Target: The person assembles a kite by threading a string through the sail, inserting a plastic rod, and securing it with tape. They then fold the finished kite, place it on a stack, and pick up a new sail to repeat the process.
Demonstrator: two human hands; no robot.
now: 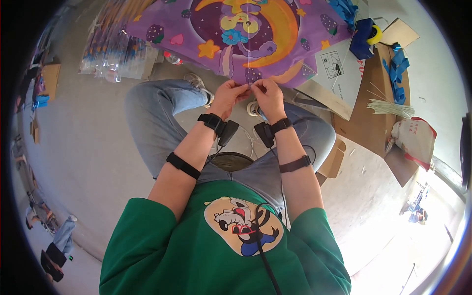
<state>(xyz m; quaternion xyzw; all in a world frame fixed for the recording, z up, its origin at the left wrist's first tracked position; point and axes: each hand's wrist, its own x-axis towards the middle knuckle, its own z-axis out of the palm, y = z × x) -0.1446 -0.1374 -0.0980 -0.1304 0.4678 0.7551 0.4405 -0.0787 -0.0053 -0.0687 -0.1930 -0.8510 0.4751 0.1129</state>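
Both hands [250, 96] on purple cartoon kite [236, 34]

Kite-assembly workshop: bare concrete floor [88, 147], flattened cardboard boxes [373, 98], bagged purple kites [110, 49], bundled thin pale rods [391, 108].

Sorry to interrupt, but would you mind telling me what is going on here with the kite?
A seated person in a green shirt is working on a purple kite spread on the floor in front of their knees. The left hand and the right hand meet at the kite's near corner, fingertips pinching something small there; what it is cannot be made out. To the right lie flattened cardboard, a bundle of thin sticks and blue ribbon pieces.
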